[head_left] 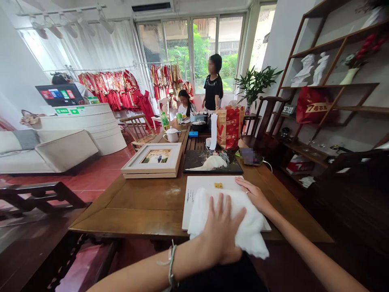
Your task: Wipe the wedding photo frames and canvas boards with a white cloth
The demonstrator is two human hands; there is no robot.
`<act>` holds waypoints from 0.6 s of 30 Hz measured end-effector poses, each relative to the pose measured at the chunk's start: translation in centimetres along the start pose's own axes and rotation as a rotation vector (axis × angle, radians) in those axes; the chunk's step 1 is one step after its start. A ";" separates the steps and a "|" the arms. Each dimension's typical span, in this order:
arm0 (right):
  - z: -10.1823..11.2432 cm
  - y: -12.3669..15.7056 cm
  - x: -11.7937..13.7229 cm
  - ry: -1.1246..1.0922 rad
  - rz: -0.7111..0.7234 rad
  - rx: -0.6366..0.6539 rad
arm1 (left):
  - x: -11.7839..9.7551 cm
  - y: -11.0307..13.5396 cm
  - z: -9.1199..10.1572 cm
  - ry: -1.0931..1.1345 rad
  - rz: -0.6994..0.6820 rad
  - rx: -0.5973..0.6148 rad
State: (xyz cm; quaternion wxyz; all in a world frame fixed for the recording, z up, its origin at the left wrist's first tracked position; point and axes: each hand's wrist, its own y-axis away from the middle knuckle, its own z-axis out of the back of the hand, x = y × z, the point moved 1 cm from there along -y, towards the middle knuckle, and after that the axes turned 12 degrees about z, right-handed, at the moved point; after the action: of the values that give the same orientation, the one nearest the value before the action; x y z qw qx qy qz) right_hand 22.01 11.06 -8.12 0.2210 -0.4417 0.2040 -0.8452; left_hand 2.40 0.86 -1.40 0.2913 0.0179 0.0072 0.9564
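A white towel (199,207) is spread over the near part of a white board (194,183) on the table. My left hand (221,227) lies on the towel with its fingers spread, pressing rather than gripping it. At the board's far right corner, my right hand (251,190) rests with fingers stretched out along the edge. A small yellow fitting (218,185) sits near the board's far edge, just beyond the towel. Small print shows on the board's left side. Part of the towel hangs over the table's front edge.
On the wooden table (136,202) are stacked pale frames (129,167), a dark picture panel (188,162), a phone (251,157) with a cable, a white teapot (172,134) and a paper bag (227,129). Two people (213,87) are beyond the table's far end. A shelf stands right.
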 end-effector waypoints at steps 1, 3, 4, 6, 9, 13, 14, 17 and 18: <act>0.1 0.0 0.0 -0.015 0.007 0.003 | 0.2 -1.0 0.1 -0.003 0.040 -0.002; 0.1 0.0 0.1 -0.041 0.013 0.013 | 1.1 -3.6 0.3 -0.015 0.125 -0.014; 0.2 0.0 0.2 -0.047 0.013 0.019 | 1.6 -4.9 0.3 -0.020 0.166 -0.026; 0.1 -0.1 0.3 -0.044 0.012 0.016 | 2.7 -7.3 0.4 -0.022 0.229 -0.053; 0.1 -0.2 0.3 -0.034 0.013 0.004 | 3.7 -9.2 0.3 -0.020 0.254 -0.083; 0.1 -0.2 -0.1 -0.073 -0.024 -0.016 | 2.7 -7.2 0.2 -0.036 0.183 -0.072; 0.2 -0.2 -0.2 -0.089 -0.041 -0.025 | 2.0 -6.1 0.3 -0.042 0.151 -0.059; 0.2 -0.1 -0.6 -0.117 -0.076 -0.041 | -0.7 -2.0 0.3 -0.031 0.021 -0.014; 0.1 -0.1 -0.6 -0.113 -0.082 -0.046 | -1.7 -0.7 0.3 -0.018 -0.026 0.000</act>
State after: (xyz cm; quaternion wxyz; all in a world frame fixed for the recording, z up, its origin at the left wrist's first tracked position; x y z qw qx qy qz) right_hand 22.43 11.45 -8.45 0.1871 -0.5017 0.1923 -0.8224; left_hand 4.20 0.50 -1.15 0.3036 0.0263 0.0051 0.9524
